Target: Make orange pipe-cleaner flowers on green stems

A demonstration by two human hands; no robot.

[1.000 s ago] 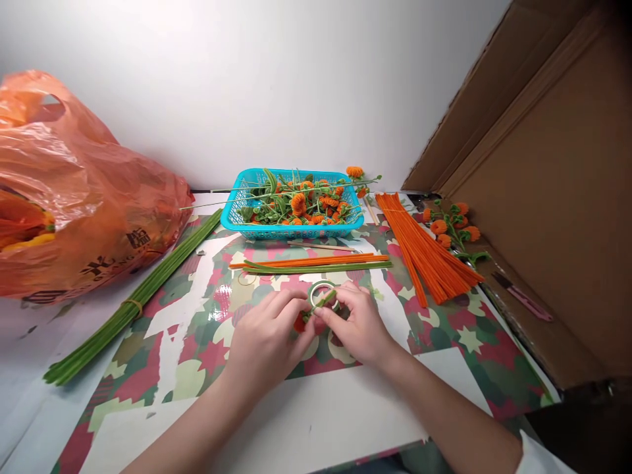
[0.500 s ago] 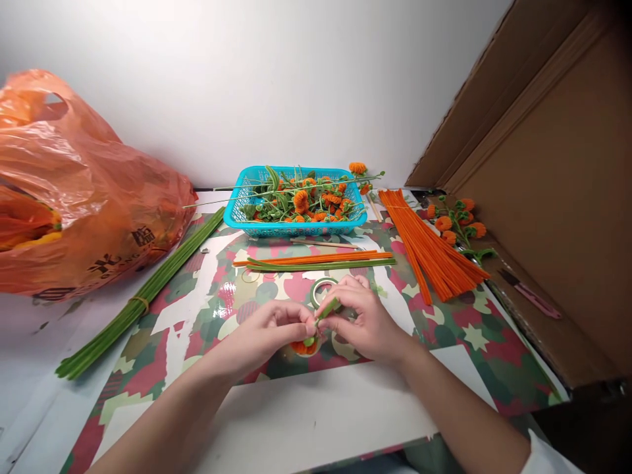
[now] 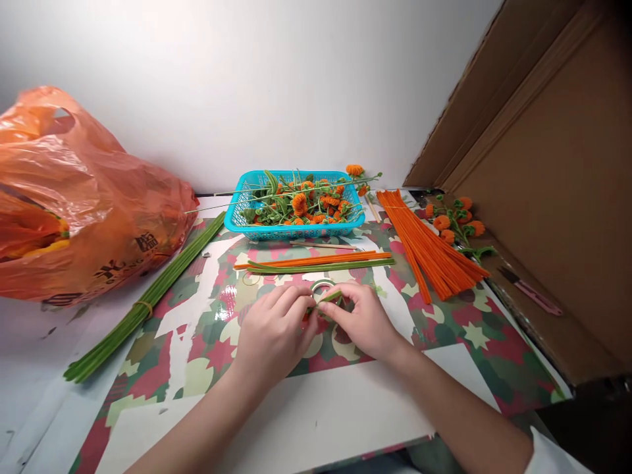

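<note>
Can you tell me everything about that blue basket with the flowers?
The turquoise rectangular basket looks like plastic, with rounded corners, a smooth rim and sides full of little holes. It sits upright at the back of the camouflage-patterned tabletop, near the white wall. Fuzzy orange flowers and green leaves are heaped inside. Long, thin green stems lie across its rim.
</note>
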